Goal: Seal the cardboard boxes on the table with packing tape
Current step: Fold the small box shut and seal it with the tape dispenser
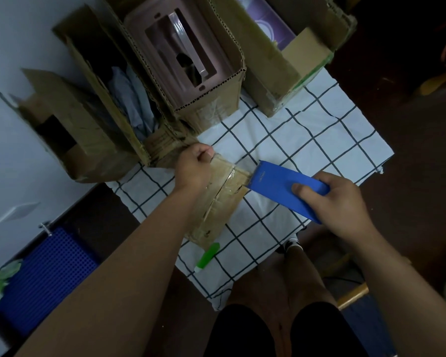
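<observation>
A small closed cardboard box (222, 199) lies on the checked cloth in front of me, with clear tape running along its top seam. My left hand (193, 166) rests on the box's far end with the fingers curled into a fist; whether it pinches the tape's end I cannot tell. My right hand (340, 199) grips a blue tape dispenser (281, 184), whose front edge meets the box's right corner. A clear strip of tape stretches from the dispenser onto the box.
Several open cardboard boxes stand at the back: one with grey cloth (131, 99), one with a pink plastic item (180, 52), one at the right (281, 63). A green utility knife (207, 256) lies near the cloth's front edge. A blue crate (44, 276) sits lower left.
</observation>
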### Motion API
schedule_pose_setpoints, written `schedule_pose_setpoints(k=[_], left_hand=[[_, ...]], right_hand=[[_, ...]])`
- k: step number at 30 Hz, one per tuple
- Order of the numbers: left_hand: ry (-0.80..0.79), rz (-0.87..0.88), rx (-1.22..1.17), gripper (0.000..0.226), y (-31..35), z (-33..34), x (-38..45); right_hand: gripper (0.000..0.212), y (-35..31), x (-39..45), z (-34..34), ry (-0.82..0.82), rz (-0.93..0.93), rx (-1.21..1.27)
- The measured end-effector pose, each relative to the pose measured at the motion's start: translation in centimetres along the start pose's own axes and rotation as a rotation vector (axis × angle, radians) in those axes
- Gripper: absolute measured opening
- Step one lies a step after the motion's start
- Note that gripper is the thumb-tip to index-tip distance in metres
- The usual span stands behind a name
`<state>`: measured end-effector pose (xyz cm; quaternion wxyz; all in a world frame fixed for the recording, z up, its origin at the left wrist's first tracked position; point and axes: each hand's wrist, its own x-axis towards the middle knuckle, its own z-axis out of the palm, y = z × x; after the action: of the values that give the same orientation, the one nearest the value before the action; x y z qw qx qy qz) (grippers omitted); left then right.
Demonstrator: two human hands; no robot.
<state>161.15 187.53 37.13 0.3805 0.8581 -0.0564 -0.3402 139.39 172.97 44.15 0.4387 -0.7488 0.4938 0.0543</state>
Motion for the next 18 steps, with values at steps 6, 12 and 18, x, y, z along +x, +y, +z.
schedule_pose_setpoints(k=[6, 12, 18], left_hand=[[0.026, -0.119, -0.074, 0.017, -0.4, 0.6, 0.4], [0.217, 0.105, 0.014, 0.017, 0.5, 1.2, -2.9], [-0.016, 0.296, 0.298, 0.062, -1.1, 1.7, -5.9]], right_hand=[[0.047, 0.6, 0.0, 0.6, 0.03, 0.037, 0.03], [0.05, 1.0, -0.1, 1.2, 0.045, 0.042, 0.09], [0.048, 1.0, 0.2, 1.4, 0.03, 0.028, 0.089]])
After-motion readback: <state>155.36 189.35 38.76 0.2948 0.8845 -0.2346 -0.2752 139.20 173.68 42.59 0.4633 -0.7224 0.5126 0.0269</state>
